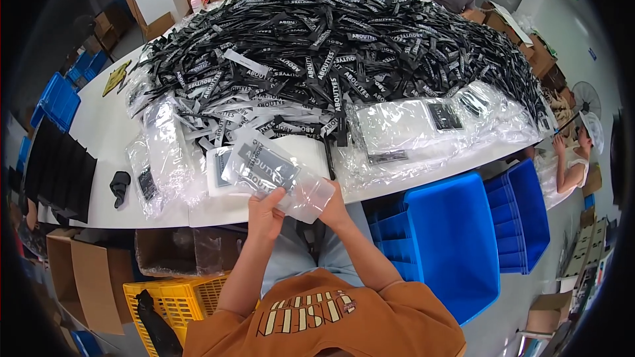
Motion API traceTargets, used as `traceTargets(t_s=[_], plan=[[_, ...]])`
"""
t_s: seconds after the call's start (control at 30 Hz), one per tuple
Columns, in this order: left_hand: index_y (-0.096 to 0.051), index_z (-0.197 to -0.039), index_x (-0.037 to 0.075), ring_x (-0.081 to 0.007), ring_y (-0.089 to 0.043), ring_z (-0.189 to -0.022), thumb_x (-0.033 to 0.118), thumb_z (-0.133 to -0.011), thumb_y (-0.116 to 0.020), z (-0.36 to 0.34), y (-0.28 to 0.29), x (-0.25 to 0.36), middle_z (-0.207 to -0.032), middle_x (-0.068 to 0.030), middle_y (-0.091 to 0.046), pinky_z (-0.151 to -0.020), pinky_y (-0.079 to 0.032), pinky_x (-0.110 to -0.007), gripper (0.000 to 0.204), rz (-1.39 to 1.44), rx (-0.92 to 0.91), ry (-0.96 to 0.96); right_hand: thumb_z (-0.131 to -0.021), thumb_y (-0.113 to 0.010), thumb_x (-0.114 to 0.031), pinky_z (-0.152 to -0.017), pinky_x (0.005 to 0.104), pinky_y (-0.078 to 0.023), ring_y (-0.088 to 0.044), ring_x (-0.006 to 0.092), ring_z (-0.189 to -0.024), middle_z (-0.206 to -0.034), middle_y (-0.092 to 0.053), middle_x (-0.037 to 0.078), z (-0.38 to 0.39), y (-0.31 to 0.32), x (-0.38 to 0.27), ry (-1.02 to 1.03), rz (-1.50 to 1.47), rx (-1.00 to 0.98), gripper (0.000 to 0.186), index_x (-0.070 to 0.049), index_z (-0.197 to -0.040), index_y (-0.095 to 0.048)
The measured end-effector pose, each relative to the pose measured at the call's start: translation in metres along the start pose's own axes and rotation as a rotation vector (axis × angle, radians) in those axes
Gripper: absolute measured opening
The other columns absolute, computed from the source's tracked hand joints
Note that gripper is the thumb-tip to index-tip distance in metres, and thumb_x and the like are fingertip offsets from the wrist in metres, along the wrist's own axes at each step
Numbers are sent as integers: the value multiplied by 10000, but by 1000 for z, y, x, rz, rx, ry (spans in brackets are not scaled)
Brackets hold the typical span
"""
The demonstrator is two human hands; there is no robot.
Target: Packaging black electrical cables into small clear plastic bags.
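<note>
Both hands are at a translucent plastic pouch (pixel 309 193) with a dark printed panel, held in front of my body at the table's near edge. My left hand (pixel 266 214) is closed on its lower left side, the thumb lying on top. My right hand (pixel 335 207) grips the right end of the pouch, some of its fingers hidden. Inside the pouch or just behind its film show slim printed strips; I cannot tell which. Beneath and beyond it lies a stack of similar flat pouches (pixel 311 151). A huge heap of slim black packets (pixel 370 46) with white print covers the table behind.
Clear-wrapped pouch bundles (pixel 403 125) lie right of my hands, another bundle (pixel 169 142) left. A black crumpled item (pixel 119 187) rests on the white table (pixel 99 119). Blue bins (pixel 456 244) stand to my right, a yellow crate (pixel 178 301) to my left. Other people sit around the table.
</note>
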State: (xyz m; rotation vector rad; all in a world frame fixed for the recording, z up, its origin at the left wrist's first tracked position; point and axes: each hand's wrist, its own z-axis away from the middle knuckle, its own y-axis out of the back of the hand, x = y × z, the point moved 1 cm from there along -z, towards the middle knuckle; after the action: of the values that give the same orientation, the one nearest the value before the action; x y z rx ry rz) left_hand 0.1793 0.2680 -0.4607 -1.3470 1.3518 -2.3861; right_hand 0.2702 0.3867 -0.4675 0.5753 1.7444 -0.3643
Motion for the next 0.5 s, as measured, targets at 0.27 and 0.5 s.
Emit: traceTargets(t_s=[0.27, 0.5], plan=[[-572, -1038, -16, -179, -616, -838, -29, -788, -599, -25, 27, 14, -961, -81, -627, -761, -511, -304, 252, -35, 221, -148, -784, -667, -103, -592, 253, -479, -593, 80, -670, -729, -655, 40, 14, -1, -17, -24, -101, -10, 132, 5, -859, -668], [-563, -1079, -2, -165, -587, -859, 26, -756, -643, -5, 48, 87, -945, -73, -606, -783, -469, -270, 333, -854, 117, -453, -772, -666, -121, -599, 257, -472, -570, 77, -662, -710, -645, 41, 18, 42, -17, -212, -128, -372, 139, -2, -845, -663]])
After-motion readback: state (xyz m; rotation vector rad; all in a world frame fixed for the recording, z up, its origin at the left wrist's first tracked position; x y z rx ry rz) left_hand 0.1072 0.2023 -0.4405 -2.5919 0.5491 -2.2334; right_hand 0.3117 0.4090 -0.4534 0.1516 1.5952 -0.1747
